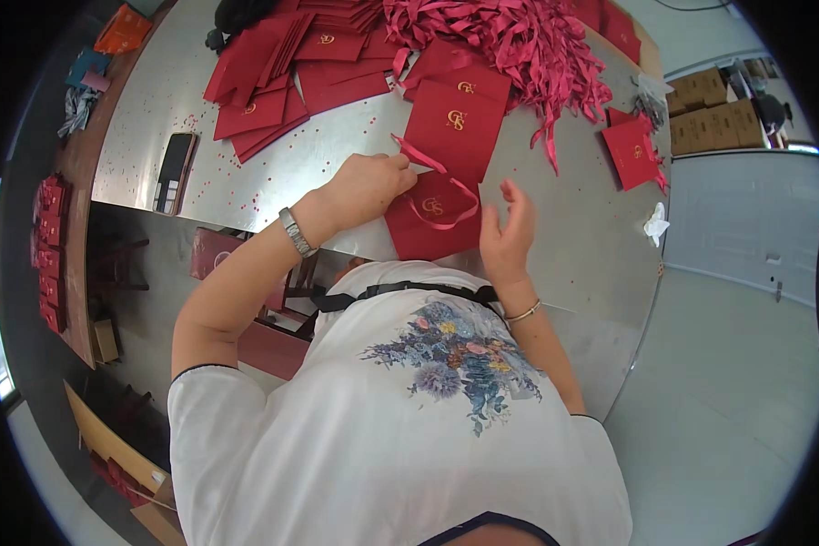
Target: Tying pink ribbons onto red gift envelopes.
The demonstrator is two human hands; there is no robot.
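Observation:
A red paper gift bag (428, 238) with a gold emblem lies flat at the table's near edge, in front of my body. A pink-red ribbon (453, 224) loops across its front. At the bag's upper left, my left hand (371, 189) is closed in a pinch on the ribbon, its fingertips partly hidden. My right hand (508, 235) is beside the bag's right edge, fingers apart and holding nothing. Just beyond, more red bags (455, 123) with the same emblem lie overlapping, the nearest reaching under the bag I work on.
A heap of loose ribbons (541, 59) covers the far middle of the metal table (573, 246). Stacked red bags (273, 100) fill the far left, near a phone (175, 173). On the right lie a ribboned bag (630, 155) and crumpled white tissue (656, 225).

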